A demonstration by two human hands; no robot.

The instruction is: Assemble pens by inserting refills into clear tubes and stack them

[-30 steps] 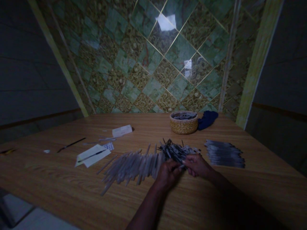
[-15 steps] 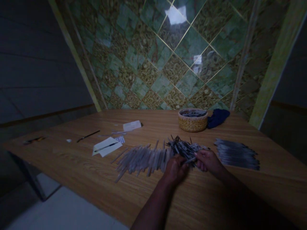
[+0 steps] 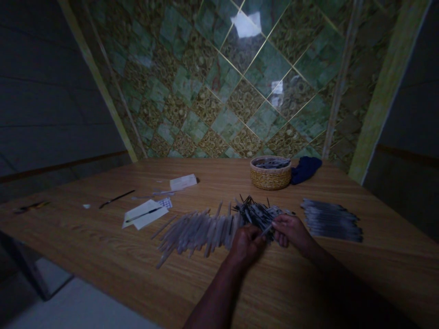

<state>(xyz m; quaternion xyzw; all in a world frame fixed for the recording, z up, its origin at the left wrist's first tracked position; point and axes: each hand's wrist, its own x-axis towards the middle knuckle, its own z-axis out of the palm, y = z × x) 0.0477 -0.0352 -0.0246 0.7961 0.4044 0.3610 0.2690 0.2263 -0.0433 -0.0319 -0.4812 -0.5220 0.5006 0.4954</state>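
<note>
My left hand (image 3: 246, 243) is closed around one end of a slim, pale pen (image 3: 267, 230). The fingertips of my right hand (image 3: 291, 230) pinch the other end, so the pen slants up to the right between both hands. Just behind them lies a loose heap of dark, thin pen parts (image 3: 254, 211), whose exact kind is too dim to make out. Left of my hands, a wide row of translucent pen barrels (image 3: 199, 232) is spread on the wood. A neat row of dark-filled pens (image 3: 331, 220) lies to the right of my right hand.
On the wooden table (image 3: 137, 260), a woven basket (image 3: 270, 178) holding more pens stands at the back, beside a dark blue cloth (image 3: 306, 169). Leftward lie a white box (image 3: 183, 182), papers (image 3: 146, 220) with a pen (image 3: 144, 214) on top, and a dark stick (image 3: 116, 199).
The view has shifted slightly, so everything on the table appears further left. Both hands stay together over the same spot, still gripping the pen, which shows more clearly between them.
</note>
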